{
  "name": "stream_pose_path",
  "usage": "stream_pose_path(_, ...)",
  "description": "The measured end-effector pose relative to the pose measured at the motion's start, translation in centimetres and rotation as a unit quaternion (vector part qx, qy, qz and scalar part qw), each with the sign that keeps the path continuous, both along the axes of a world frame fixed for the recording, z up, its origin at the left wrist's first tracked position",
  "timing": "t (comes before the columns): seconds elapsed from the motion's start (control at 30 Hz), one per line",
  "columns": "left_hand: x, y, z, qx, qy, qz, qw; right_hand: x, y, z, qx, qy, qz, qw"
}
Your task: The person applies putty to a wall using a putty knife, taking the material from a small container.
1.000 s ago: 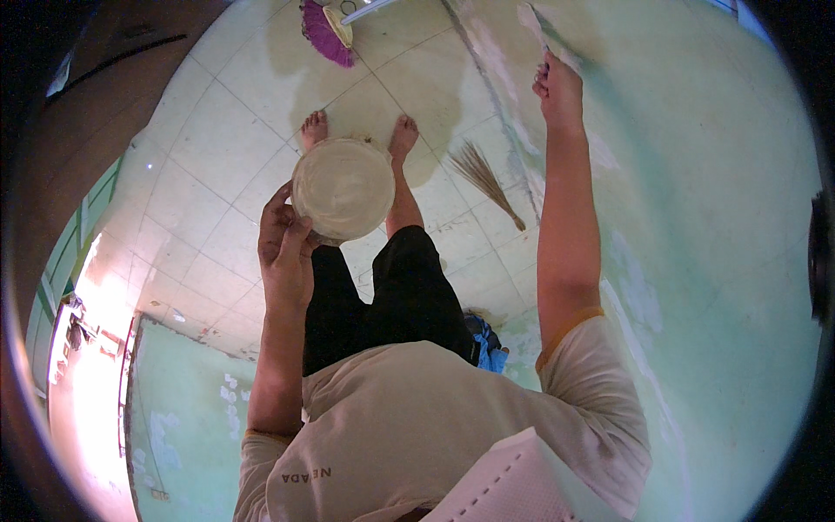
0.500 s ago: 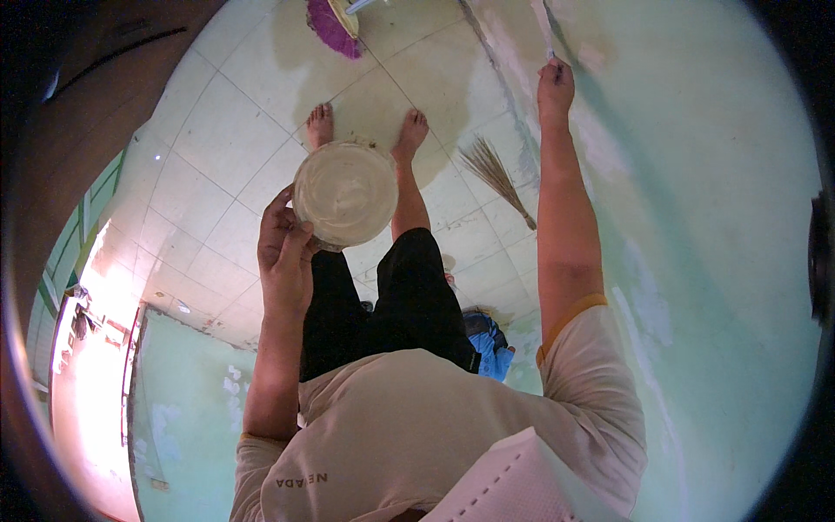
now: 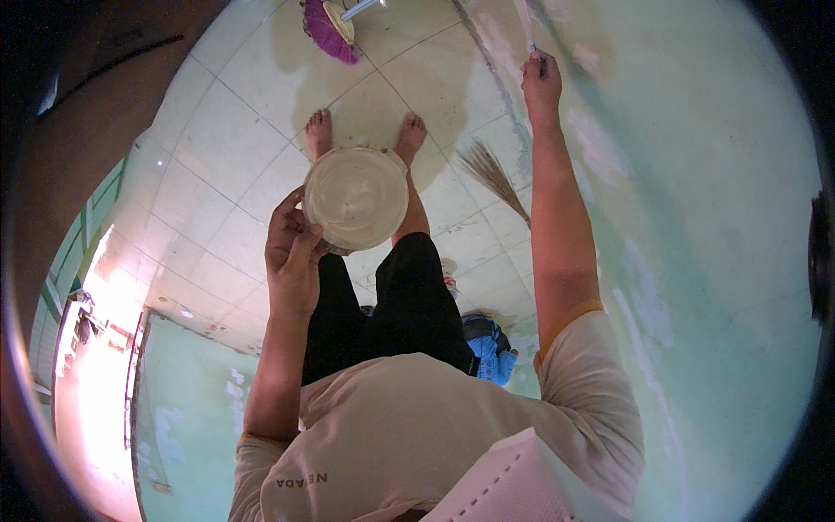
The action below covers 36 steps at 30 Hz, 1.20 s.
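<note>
My left hand (image 3: 294,248) grips the rim of a round, shallow tub (image 3: 357,198) in front of my legs, thumb on the near side. Pale, smeared paste coats its inside. At the end of my outstretched arm, my right hand (image 3: 542,87) is closed round the handle of a putty knife (image 3: 524,24). Its whitish blade points away from me, along the wall (image 3: 696,235); whether the edge touches the surface I cannot tell. White patches of filler mark this pale green wall.
A stick broom (image 3: 492,178) lies on the tiled floor (image 3: 200,191) by the wall's foot. Farther off is a purple-bristled broom (image 3: 329,33) with a light handle. Behind my legs sits a blue bundle (image 3: 493,352). A bright doorway (image 3: 96,391) opens at the left.
My right hand and the putty knife have shifted slightly left and away from me. The tub in my left hand has moved a little to the right.
</note>
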State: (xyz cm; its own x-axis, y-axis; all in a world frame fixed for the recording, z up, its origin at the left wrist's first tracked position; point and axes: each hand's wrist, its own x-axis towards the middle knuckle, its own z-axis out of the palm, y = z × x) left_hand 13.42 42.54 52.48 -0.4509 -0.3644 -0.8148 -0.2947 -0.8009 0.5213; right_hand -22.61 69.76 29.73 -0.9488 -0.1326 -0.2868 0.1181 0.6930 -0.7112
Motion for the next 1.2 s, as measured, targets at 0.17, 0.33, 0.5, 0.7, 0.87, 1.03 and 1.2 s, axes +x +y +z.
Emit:
stream_pose_path(0.17,0.4,-0.2,0.0,-0.009,-0.007,-0.011,1.0,0.6,2.1,2.3,-0.009,-0.008,-0.049,0.999)
stream_pose_path(0.33,0.4,-0.3,-0.2,-0.007,-0.005,-0.01,1.0,5.0,4.2,4.4,-0.019,-0.007,-0.107,0.994)
stream_pose_path(0.5,-0.2,0.4,-0.4,-0.001,-0.002,0.004,1.0,3.1,0.8,1.3,0.016,0.012,-0.008,1.0)
stream_pose_path(0.7,0.0,0.1,-0.8,-0.003,0.008,0.005,1.0,-0.3,0.0,-0.3,0.086,0.103,0.024,0.991)
stream_pose_path(0.87,0.1,0.3,-1.0,-0.021,0.0,-0.001,1.0,2.4,4.0,4.2,0.029,0.068,-0.03,0.997)
stream_pose_path(1.03,-0.2,0.4,-0.7,-0.013,-0.001,-0.01,1.0,5.6,1.9,7.5,0.051,0.027,-0.04,0.998)
stream_pose_path(1.2,-0.5,0.6,-0.4,-0.024,0.012,-0.02,0.999,0.3,-3.4,6.5,0.113,0.007,0.026,0.993)
